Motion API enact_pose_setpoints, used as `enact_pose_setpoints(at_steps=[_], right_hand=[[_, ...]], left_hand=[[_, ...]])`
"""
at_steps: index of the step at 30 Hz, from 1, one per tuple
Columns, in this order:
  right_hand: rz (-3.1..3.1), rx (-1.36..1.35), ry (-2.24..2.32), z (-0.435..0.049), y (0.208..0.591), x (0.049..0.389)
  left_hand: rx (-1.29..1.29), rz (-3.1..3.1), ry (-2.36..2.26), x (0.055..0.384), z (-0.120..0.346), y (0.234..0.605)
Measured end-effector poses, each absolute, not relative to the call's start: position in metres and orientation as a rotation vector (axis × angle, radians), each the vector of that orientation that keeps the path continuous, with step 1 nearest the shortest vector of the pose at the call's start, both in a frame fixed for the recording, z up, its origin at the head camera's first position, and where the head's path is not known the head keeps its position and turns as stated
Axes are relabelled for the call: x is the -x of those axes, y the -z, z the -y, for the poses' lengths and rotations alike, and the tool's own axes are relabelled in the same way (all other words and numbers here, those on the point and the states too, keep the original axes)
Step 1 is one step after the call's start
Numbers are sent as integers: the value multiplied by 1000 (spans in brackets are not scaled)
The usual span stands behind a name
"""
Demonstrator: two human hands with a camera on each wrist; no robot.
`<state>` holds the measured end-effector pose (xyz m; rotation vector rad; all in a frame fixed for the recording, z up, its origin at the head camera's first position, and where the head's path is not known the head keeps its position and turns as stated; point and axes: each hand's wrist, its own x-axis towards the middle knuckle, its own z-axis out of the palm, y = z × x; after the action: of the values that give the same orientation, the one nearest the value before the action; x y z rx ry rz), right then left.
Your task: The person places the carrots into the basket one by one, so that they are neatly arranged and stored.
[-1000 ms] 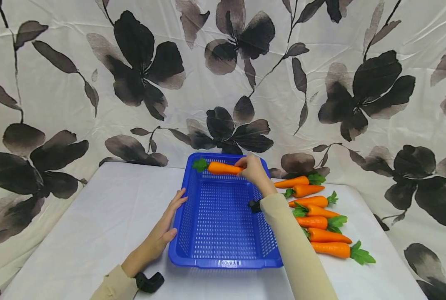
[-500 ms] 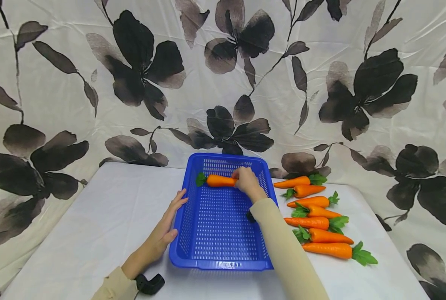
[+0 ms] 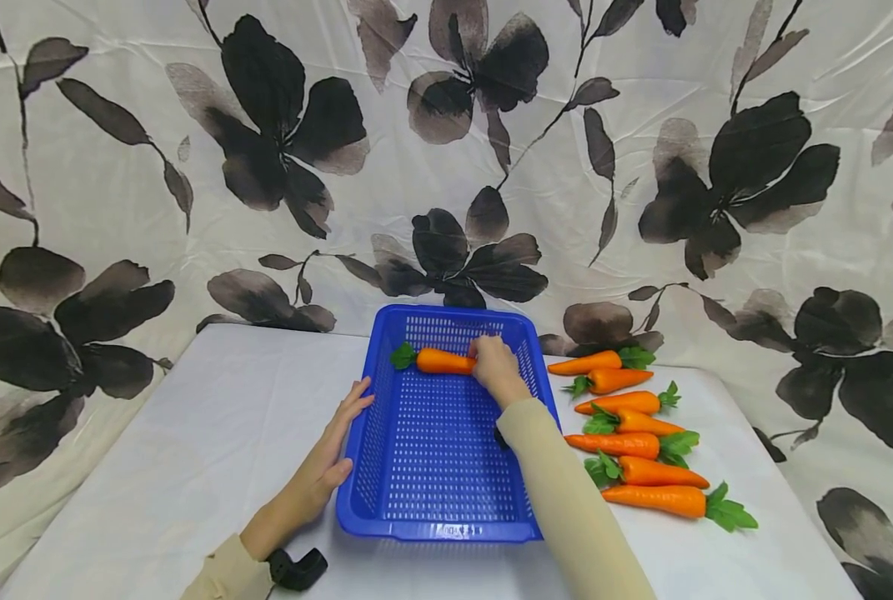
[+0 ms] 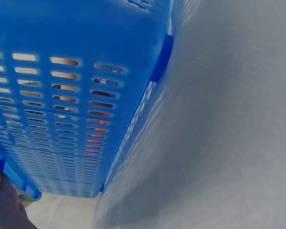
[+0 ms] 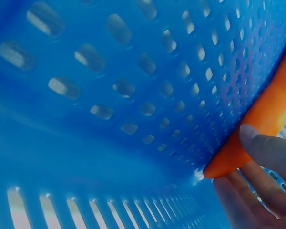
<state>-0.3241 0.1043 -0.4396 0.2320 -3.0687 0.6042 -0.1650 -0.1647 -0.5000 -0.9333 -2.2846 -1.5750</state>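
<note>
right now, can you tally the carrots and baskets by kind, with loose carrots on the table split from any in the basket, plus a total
Orange, tapered, green-leaved carrots on the white table: 7
Matching carrot in the basket, held by the right hand: 1
Blue, rectangular, perforated plastic basket: 1
Total: 9

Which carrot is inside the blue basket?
It's the carrot at the far end of the blue basket, leaves pointing left, its tip in the right hand. The other seven carrots lie outside, on the white table.
</note>
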Motion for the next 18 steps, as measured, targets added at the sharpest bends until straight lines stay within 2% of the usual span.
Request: enact_pose_setpoints(at_steps=[12, 18], right_hand=[[2988, -201, -545, -105, 437, 325], [2898, -164, -860, -106, 416, 323]], left_hand=[[938, 2280, 1582, 165, 164, 497], [966, 2244, 1595, 165, 164, 496]])
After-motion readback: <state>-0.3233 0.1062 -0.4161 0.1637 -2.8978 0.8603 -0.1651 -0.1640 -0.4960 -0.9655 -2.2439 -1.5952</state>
